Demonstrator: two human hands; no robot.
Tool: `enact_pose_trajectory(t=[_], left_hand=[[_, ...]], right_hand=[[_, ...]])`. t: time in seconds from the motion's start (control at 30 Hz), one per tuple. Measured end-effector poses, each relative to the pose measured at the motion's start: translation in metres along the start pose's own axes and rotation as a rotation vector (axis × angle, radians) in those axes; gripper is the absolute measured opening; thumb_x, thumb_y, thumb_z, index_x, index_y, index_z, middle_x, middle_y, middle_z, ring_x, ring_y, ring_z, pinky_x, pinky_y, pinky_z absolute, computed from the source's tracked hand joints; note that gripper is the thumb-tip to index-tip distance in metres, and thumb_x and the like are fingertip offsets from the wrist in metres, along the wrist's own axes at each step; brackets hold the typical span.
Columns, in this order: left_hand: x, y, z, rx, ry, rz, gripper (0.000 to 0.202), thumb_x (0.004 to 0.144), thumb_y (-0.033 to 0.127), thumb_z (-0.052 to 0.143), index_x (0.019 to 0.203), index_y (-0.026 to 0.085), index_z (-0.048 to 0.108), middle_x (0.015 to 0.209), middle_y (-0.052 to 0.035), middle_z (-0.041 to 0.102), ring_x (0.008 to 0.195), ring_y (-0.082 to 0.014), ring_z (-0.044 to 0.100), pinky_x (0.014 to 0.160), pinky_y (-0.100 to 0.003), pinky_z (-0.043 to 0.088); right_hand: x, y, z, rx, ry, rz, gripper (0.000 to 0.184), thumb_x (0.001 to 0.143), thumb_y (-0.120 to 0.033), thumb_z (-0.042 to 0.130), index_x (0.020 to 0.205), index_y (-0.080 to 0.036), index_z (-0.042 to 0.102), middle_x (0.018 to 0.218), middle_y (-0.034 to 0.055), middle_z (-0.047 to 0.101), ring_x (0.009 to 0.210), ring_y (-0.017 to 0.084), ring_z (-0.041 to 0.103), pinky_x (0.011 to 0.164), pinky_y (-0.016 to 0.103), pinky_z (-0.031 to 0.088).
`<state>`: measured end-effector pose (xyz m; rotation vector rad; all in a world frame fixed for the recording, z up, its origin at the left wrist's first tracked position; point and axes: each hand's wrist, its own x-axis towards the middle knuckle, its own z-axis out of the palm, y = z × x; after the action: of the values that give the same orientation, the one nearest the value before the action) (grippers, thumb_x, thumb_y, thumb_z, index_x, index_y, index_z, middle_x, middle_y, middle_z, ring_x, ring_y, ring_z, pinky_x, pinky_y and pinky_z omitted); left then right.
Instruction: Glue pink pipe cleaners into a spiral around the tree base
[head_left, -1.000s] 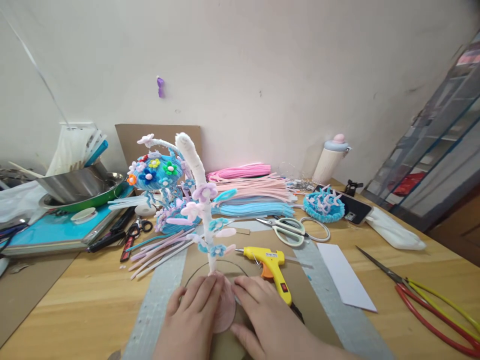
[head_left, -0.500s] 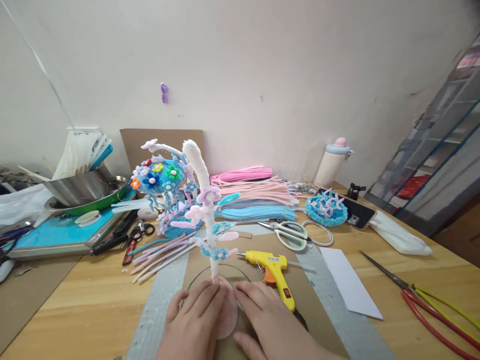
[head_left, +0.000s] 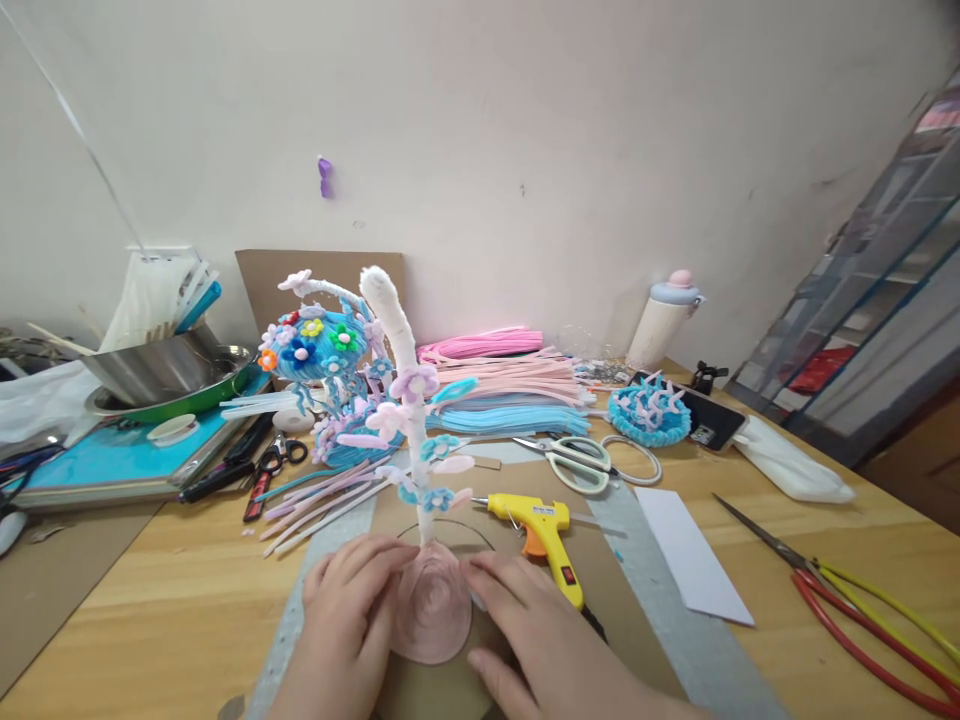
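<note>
A white pipe-cleaner stem point(head_left: 409, 400) with small pink and blue flowers stands upright on a round pink coiled base point(head_left: 433, 603). The base rests on a brown cardboard sheet point(head_left: 600, 590) with a drawn circle. My left hand point(head_left: 341, 630) lies at the base's left edge, fingers bent and pressing on its rim. My right hand point(head_left: 536, 640) rests flat at the base's right edge, fingers stretched toward it. A yellow glue gun point(head_left: 544, 535) lies just right of the stem.
Pink and blue pipe cleaners point(head_left: 502, 385) are stacked at the back. Nearby lie white scissors point(head_left: 577, 462), a blue woven coil point(head_left: 649, 410), a white paper strip point(head_left: 694, 555), red-handled shears point(head_left: 847, 610), a flowered blue craft piece point(head_left: 322, 355), a metal bowl point(head_left: 157, 370) and a bottle point(head_left: 664, 320).
My left hand slid left off the top of the pink base, so the coil now shows. My right hand stayed at the base's right side.
</note>
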<state>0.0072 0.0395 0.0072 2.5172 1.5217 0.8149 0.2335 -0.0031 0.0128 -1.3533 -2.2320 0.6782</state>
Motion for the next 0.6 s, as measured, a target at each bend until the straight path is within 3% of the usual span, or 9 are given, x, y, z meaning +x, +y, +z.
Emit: enact_pose_trajectory(t=[0.1, 0.23, 0.33, 0.43, 0.6], left_hand=[[0.0, -0.001, -0.001, -0.012, -0.002, -0.007, 0.031, 0.089, 0.021, 0.041, 0.104, 0.03, 0.066, 0.11, -0.0022, 0.068, 0.107, -0.0229, 0.059, 0.091, -0.044, 0.044], [0.0, 0.001, -0.002, 0.013, -0.027, -0.001, 0.025, 0.088, 0.027, 0.046, 0.102, 0.03, 0.067, 0.108, -0.0014, 0.068, 0.105, -0.0228, 0.06, 0.09, -0.043, 0.044], [0.001, 0.003, -0.004, 0.017, -0.059, 0.01, 0.022, 0.088, 0.028, 0.049, 0.101, 0.03, 0.067, 0.106, -0.0016, 0.068, 0.103, -0.0221, 0.06, 0.089, -0.041, 0.044], [0.002, 0.006, -0.005, 0.011, -0.105, 0.02, 0.021, 0.088, 0.027, 0.05, 0.102, 0.029, 0.065, 0.108, -0.0017, 0.067, 0.104, -0.0217, 0.059, 0.089, -0.041, 0.043], [0.004, 0.012, -0.008, -0.006, -0.145, 0.042, 0.022, 0.09, 0.025, 0.047, 0.1, 0.03, 0.065, 0.107, -0.0005, 0.067, 0.103, -0.0203, 0.059, 0.088, -0.04, 0.043]], right_hand=[[0.0, -0.001, 0.0, -0.032, 0.07, -0.108, 0.039, 0.086, -0.023, 0.051, 0.125, -0.022, 0.056, 0.126, 0.0056, 0.057, 0.112, 0.02, 0.05, 0.099, 0.034, 0.037], [0.0, 0.004, 0.011, -0.14, 0.131, -0.264, 0.019, 0.086, -0.02, 0.046, 0.085, -0.02, 0.065, 0.086, 0.0026, 0.067, 0.082, 0.015, 0.058, 0.074, 0.028, 0.043], [-0.004, 0.011, 0.024, -0.261, 0.168, -0.347, 0.029, 0.087, -0.03, 0.047, 0.064, -0.02, 0.061, 0.061, -0.0004, 0.061, 0.057, 0.012, 0.053, 0.054, 0.026, 0.035], [-0.008, 0.012, 0.029, -0.306, 0.218, -0.388, 0.045, 0.09, -0.038, 0.045, 0.05, -0.019, 0.054, 0.044, -0.0022, 0.051, 0.04, 0.009, 0.041, 0.044, 0.027, 0.023], [-0.002, 0.002, 0.008, -0.288, 0.374, -0.499, 0.055, 0.094, -0.032, 0.036, 0.042, -0.018, 0.048, 0.038, -0.0019, 0.046, 0.034, 0.008, 0.035, 0.042, 0.029, 0.017]])
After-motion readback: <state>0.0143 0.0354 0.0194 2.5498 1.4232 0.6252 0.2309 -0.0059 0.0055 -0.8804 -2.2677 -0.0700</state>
